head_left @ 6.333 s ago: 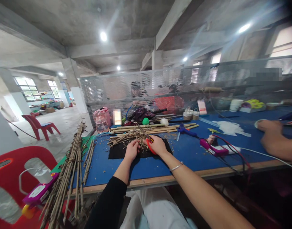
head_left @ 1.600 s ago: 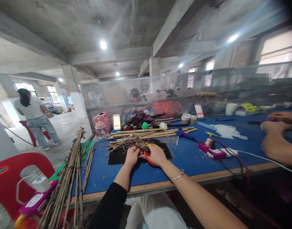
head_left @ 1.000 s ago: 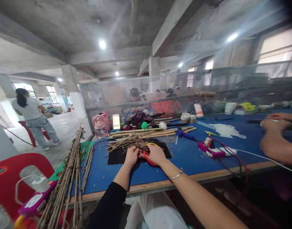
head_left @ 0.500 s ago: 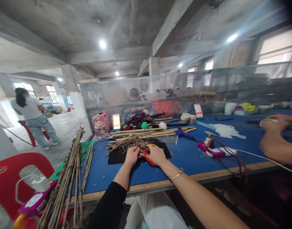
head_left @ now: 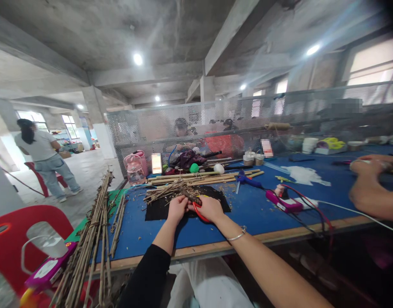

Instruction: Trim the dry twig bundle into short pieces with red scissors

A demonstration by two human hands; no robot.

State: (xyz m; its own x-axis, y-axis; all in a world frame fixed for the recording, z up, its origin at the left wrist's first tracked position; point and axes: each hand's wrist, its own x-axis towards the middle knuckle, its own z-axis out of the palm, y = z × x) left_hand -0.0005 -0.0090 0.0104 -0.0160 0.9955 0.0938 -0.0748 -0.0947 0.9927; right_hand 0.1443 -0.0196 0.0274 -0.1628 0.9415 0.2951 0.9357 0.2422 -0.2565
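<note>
My right hand (head_left: 210, 208) is closed round the red-and-yellow handles of a pair of scissors (head_left: 192, 197), whose dark blades point to the upper left. My left hand (head_left: 178, 208) is pinched near the blades, its fingertips almost meeting those of my right hand. What it pinches is too small to make out. Both hands are over a black cloth (head_left: 158, 209) strewn with cut bits. A loose heap of thin dry twigs (head_left: 161, 191) lies on the cloth just beyond my left hand.
A bundle of long dry stalks (head_left: 95, 226) leans over the table's left end. Pale sticks (head_left: 209, 179) lie behind the cloth. A blue glue gun (head_left: 249, 181) and a purple power strip (head_left: 284, 202) are to the right. A co-worker's arm (head_left: 372, 188) reaches in at far right.
Since the earliest frame the scissors have swung lower and towards my left hand, and a person has appeared standing at left. Over the last second the scissor handles have drawn closer together.
</note>
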